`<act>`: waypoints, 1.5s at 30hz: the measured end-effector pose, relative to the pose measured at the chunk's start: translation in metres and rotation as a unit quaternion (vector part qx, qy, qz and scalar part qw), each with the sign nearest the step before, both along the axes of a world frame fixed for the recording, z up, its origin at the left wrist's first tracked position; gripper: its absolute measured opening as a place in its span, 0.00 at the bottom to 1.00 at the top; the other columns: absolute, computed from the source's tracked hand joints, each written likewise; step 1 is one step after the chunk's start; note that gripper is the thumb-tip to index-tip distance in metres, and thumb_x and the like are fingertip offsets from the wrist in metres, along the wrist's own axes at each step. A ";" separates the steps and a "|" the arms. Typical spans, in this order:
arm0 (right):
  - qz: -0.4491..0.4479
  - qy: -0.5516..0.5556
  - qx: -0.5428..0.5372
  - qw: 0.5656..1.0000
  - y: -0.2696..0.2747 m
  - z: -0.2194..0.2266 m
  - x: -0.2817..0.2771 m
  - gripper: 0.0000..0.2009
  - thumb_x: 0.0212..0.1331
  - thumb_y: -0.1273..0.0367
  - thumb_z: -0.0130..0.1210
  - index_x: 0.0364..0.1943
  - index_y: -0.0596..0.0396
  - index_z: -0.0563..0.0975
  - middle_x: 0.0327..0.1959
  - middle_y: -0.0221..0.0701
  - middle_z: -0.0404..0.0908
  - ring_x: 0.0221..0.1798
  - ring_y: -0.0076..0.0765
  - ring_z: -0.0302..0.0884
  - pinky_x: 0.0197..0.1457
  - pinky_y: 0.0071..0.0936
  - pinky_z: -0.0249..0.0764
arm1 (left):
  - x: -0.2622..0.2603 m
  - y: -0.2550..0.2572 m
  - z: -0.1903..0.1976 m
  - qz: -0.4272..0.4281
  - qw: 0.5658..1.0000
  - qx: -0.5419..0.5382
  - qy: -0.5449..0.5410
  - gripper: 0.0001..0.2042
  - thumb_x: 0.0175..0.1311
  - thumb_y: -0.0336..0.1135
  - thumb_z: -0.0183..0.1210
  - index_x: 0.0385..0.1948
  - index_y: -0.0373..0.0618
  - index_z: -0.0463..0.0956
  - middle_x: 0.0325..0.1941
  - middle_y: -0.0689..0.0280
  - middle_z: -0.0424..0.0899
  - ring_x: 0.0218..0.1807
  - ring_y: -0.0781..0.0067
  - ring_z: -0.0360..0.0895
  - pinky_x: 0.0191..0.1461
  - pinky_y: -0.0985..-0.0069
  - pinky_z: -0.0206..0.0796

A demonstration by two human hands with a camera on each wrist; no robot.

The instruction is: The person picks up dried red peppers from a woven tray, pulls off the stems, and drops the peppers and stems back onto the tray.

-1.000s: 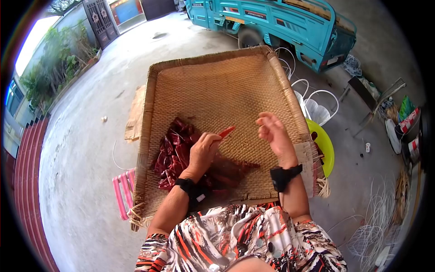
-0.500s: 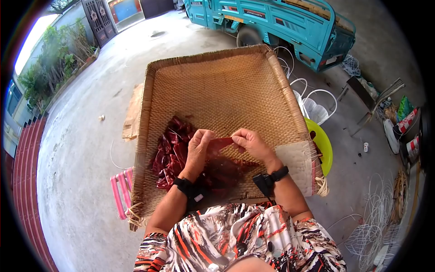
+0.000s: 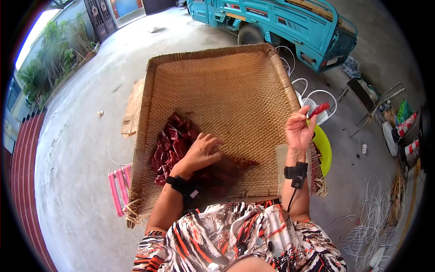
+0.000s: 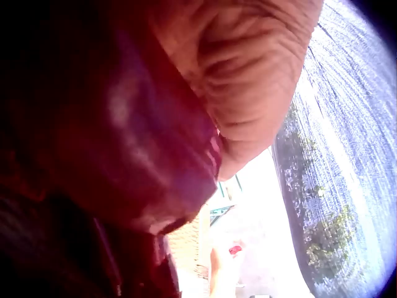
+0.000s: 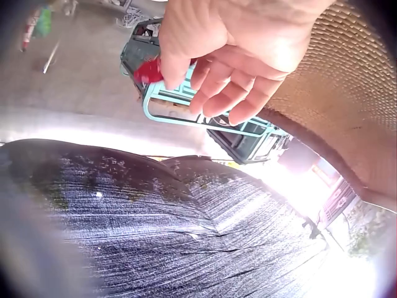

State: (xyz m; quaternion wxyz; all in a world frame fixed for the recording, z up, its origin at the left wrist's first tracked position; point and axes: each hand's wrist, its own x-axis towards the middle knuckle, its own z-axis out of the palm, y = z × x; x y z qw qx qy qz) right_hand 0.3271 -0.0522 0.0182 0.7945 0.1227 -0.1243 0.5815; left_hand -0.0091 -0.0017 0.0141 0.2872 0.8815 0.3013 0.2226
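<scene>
One woven tray (image 3: 217,86) is seen beneath both hands, with one heap of dried red chillies (image 3: 174,147) lying under and just left of the left hand (image 3: 199,154). That hand is laid on the heap with fingers loosely spread, nothing clearly gripped. One single red chilli (image 3: 319,109) is pinched at the fingertips of the right hand (image 3: 299,131), raised over the tray's right rim; a yellow-green basin (image 3: 324,147) lies just beyond it.

Half a second earlier the chilli was held between both hands at the tray's middle; it has since been carried rightward, and the left hand has been lowered to the heap.

A concrete yard floor (image 3: 86,136) is seen around, with one teal truck (image 3: 281,22) far ahead.
</scene>
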 end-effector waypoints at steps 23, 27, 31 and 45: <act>0.057 -0.737 -0.074 0.670 0.006 -0.011 -0.115 0.08 0.64 0.71 0.55 0.44 0.58 0.78 0.39 0.24 0.79 0.45 0.18 0.73 0.50 0.19 0.70 | 0.004 0.000 -0.005 0.022 0.991 -0.090 -0.101 0.09 0.59 0.35 0.64 0.34 0.39 0.78 0.28 0.62 0.78 0.33 0.70 0.75 0.39 0.73 0.68; 0.062 -0.732 -0.106 0.670 0.004 -0.005 -0.112 0.08 0.66 0.70 0.54 0.45 0.57 0.77 0.36 0.24 0.80 0.40 0.18 0.75 0.46 0.18 0.73 | 0.006 -0.002 -0.006 0.043 0.988 -0.088 -0.118 0.10 0.59 0.35 0.65 0.36 0.40 0.78 0.30 0.66 0.79 0.33 0.75 0.74 0.38 0.76 0.68; -0.020 -0.602 -0.228 0.765 0.005 0.007 -0.091 0.09 0.67 0.67 0.53 0.46 0.54 0.77 0.33 0.24 0.80 0.33 0.18 0.75 0.39 0.19 0.75 | 0.002 -0.002 0.005 0.013 0.997 -0.061 -0.042 0.15 0.56 0.40 0.67 0.40 0.44 0.78 0.40 0.66 0.80 0.45 0.70 0.74 0.49 0.73 0.65; -0.038 -0.118 -0.158 0.980 0.005 -0.004 -0.005 0.13 0.69 0.62 0.50 0.47 0.55 0.76 0.30 0.22 0.76 0.28 0.17 0.69 0.34 0.20 0.69 | 0.002 0.002 -0.010 -0.048 0.997 0.055 -0.003 0.09 0.62 0.38 0.61 0.38 0.44 0.80 0.41 0.63 0.81 0.48 0.63 0.74 0.56 0.69 0.63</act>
